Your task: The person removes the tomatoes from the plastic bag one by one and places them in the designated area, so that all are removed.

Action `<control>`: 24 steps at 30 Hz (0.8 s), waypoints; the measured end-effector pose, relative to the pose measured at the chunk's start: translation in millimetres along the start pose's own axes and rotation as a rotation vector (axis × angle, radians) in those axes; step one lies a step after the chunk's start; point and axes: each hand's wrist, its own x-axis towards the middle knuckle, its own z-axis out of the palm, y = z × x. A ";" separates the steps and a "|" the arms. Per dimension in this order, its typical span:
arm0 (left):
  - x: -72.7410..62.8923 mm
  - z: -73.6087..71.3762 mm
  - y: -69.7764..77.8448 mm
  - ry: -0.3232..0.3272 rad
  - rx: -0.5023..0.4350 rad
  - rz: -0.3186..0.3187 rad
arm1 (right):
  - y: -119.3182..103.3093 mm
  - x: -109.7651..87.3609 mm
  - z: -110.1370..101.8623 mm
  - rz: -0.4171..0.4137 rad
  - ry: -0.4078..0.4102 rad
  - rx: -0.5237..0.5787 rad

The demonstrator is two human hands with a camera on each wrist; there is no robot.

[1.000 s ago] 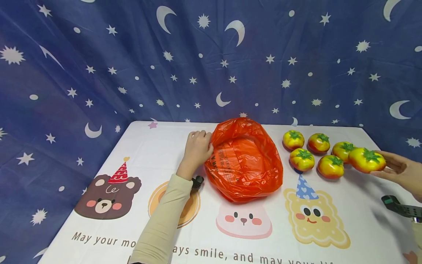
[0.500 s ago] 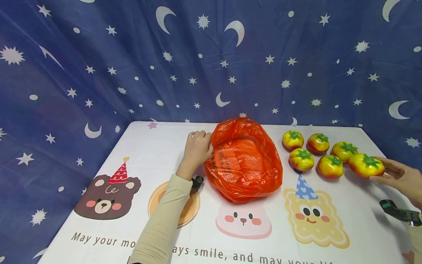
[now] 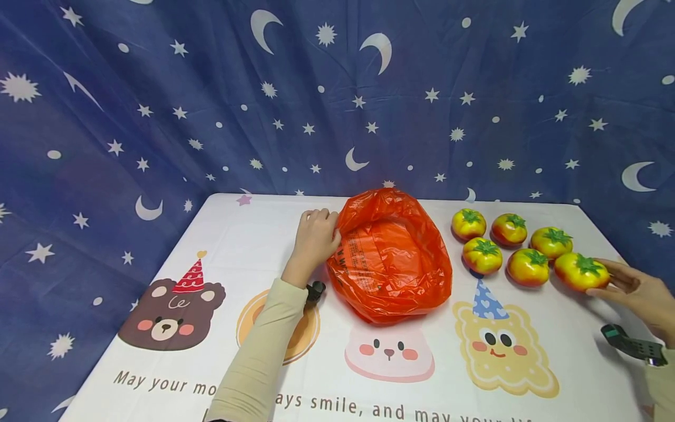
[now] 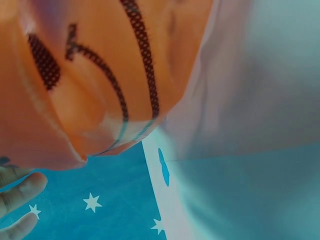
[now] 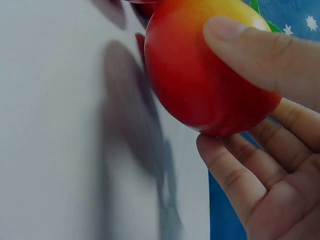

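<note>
A red plastic bag [image 3: 390, 258] with dark printing stands with its mouth open in the middle of the table. My left hand [image 3: 314, 237] grips its left rim; in the left wrist view a few fingertips [image 4: 32, 184] show below the bag's orange-looking film [image 4: 100, 75]. At the right, my right hand [image 3: 638, 293] holds a yellow-and-red tomato [image 3: 582, 272] with a green leafy top, thumb on one side and fingers on the other. In the right wrist view this tomato [image 5: 210, 75] is close over the white tabletop, with its shadow beside it.
Several similar tomatoes sit left of the held one, the nearest being a front tomato [image 3: 528, 268] and a back tomato [image 3: 551, 242]. The white tablecloth [image 3: 253, 234] has printed cartoon figures and lettering. A dark blue star-patterned curtain [image 3: 337, 88] hangs behind the table.
My right hand has lowered the tomato toward the table and shifted it slightly left, beside the other tomatoes. The left hand and the bag have stayed in place.
</note>
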 end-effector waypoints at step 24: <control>-0.5 -1.0 1.5 -0.010 0.003 0.004 | -18.8 -5.2 1.8 0.040 -0.116 -0.021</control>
